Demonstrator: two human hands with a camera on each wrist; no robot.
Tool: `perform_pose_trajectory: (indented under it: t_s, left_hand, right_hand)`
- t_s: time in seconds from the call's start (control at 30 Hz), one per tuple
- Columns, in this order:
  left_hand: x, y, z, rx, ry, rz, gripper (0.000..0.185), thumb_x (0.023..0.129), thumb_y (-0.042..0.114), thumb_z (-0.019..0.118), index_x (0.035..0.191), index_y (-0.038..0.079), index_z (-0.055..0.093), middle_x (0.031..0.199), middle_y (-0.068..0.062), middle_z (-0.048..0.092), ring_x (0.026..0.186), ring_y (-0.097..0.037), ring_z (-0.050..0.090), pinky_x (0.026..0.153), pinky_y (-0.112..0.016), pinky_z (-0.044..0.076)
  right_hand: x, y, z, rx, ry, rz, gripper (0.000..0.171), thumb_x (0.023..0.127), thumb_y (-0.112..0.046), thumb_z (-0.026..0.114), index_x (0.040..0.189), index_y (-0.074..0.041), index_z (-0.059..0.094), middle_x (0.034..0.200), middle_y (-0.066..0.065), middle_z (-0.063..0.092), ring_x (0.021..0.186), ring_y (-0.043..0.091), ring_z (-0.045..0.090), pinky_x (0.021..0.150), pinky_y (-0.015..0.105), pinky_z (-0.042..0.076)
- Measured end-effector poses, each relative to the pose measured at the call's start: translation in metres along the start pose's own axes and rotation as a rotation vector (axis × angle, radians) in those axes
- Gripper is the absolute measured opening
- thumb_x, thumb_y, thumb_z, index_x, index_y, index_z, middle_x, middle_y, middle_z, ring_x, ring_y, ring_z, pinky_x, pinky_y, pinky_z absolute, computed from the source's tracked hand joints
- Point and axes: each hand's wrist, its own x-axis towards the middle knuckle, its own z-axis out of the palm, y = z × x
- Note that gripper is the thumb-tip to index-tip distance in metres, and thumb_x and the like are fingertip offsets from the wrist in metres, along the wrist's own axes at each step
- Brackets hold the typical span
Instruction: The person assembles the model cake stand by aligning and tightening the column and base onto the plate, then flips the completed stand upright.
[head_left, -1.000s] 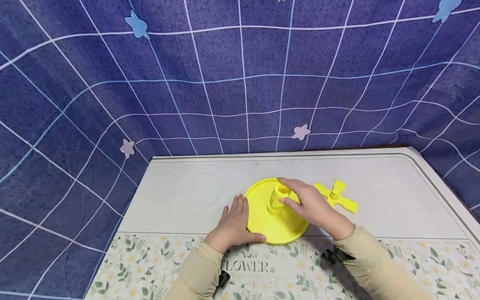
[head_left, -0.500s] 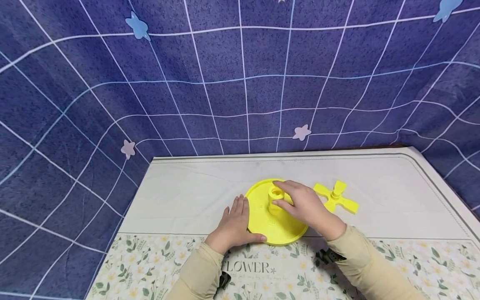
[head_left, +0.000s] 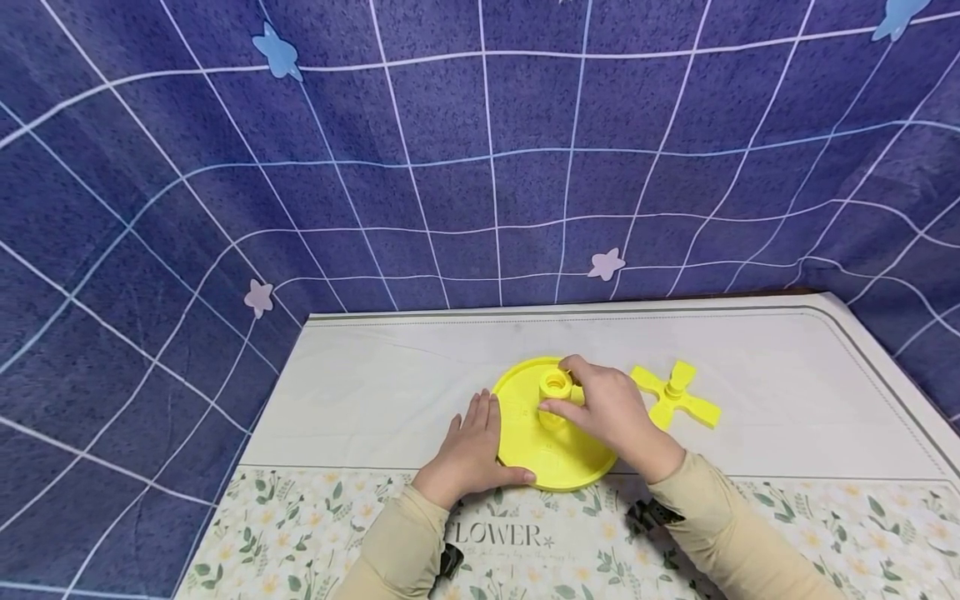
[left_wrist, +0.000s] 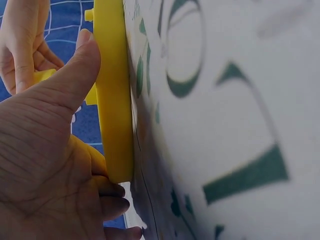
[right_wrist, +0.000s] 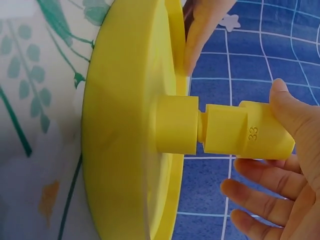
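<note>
A round yellow disc (head_left: 551, 442) with a raised rim lies flat on the table's cloth (head_left: 390, 392), near the middle of the table and just behind the band of flower print that runs along the near edge. From the disc's centre a short yellow hub (right_wrist: 176, 124) stands up. The right hand (head_left: 611, 412) curls its thumb and fingers round a yellow cylindrical piece (right_wrist: 247, 136) stamped "33" and holds it on the hub; in the right wrist view a narrow neck shows between hub and piece, and how deep the piece is seated cannot be told. In the head view the fingers cover most of the piece, so only its open top ring shows.

The left hand (head_left: 468, 454) lies at the disc's left edge with straight fingers flat on the cloth and the thumb (left_wrist: 75, 70) pressed against the rim; the left wrist view shows the finger ends tucked beside the rim, their tips cut off by the frame.

A yellow cross-shaped part (head_left: 675, 396) with a short upright stem lies on the cloth to the right of the disc, apart from it, its left arm partly hidden behind the right hand. Both sleeves run out of the frame at the bottom, with part of a printed word, "LOWER", showing between them.
</note>
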Motion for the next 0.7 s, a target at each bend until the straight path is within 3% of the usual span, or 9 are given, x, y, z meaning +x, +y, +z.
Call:
perform_pose_trajectory:
  t_s: [0.1,0.17,0.27,0.33,0.5,0.7]
  left_hand:
    - [0.0,0.0,0.0,0.0,0.001,-0.001,0.126,0.075,0.072,0.066,0.153,-0.007,0.007,0.16,-0.024,0.001,0.148,-0.034,0.002,0.116,-0.056,0.013]
    - [-0.001,0.0,0.0,-0.001,0.003,0.002,0.126,0.075,0.072,0.066,0.153,-0.008,0.007,0.16,-0.024,0.002,0.148,-0.034,0.003,0.116,-0.056,0.014]
    - [-0.001,0.001,0.0,-0.01,0.004,0.007,0.125,0.075,0.071,0.067,0.153,-0.008,0.008,0.16,-0.025,0.002,0.148,-0.035,0.004,0.115,-0.056,0.014]
    - [-0.002,0.001,0.0,-0.015,0.004,0.008,0.125,0.076,0.071,0.067,0.153,-0.008,0.008,0.16,-0.025,0.002,0.148,-0.035,0.004,0.115,-0.056,0.014]
    - [-0.002,0.001,-0.001,-0.027,0.001,0.009,0.124,0.076,0.07,0.067,0.153,-0.007,0.008,0.16,-0.024,0.002,0.148,-0.035,0.005,0.115,-0.056,0.015]
    - [-0.002,0.001,-0.001,-0.033,0.002,0.009,0.123,0.077,0.069,0.067,0.153,-0.007,0.008,0.16,-0.024,0.003,0.148,-0.034,0.006,0.115,-0.056,0.015]
  right_hand:
    - [0.0,0.0,-0.001,0.004,-0.014,0.011,0.067,0.079,-0.048,0.078,0.126,-0.005,0.056,0.094,0.009,0.07,0.072,0.024,0.065,0.061,0.039,0.052]
    - [0.001,0.0,-0.003,0.063,-0.041,0.011,0.069,0.084,-0.046,0.073,0.136,-0.006,0.051,0.112,0.012,0.068,0.091,0.029,0.067,0.075,0.045,0.055]
    - [0.002,0.002,-0.005,0.229,-0.104,-0.011,0.065,0.092,-0.033,0.067,0.146,-0.008,0.043,0.133,0.013,0.059,0.117,0.032,0.058,0.096,0.049,0.048]
    - [0.003,0.004,-0.006,0.332,-0.156,-0.035,0.062,0.094,-0.024,0.064,0.148,-0.007,0.04,0.142,0.013,0.052,0.127,0.031,0.051,0.102,0.048,0.043]
    - [0.003,0.01,-0.003,0.423,-0.218,-0.074,0.05,0.094,-0.014,0.063,0.141,-0.004,0.051,0.14,0.013,0.054,0.121,0.029,0.056,0.093,0.044,0.051]
    - [0.004,0.011,-0.002,0.413,-0.187,0.026,0.044,0.09,-0.025,0.072,0.128,-0.007,0.063,0.125,0.008,0.065,0.098,0.021,0.064,0.085,0.04,0.054]
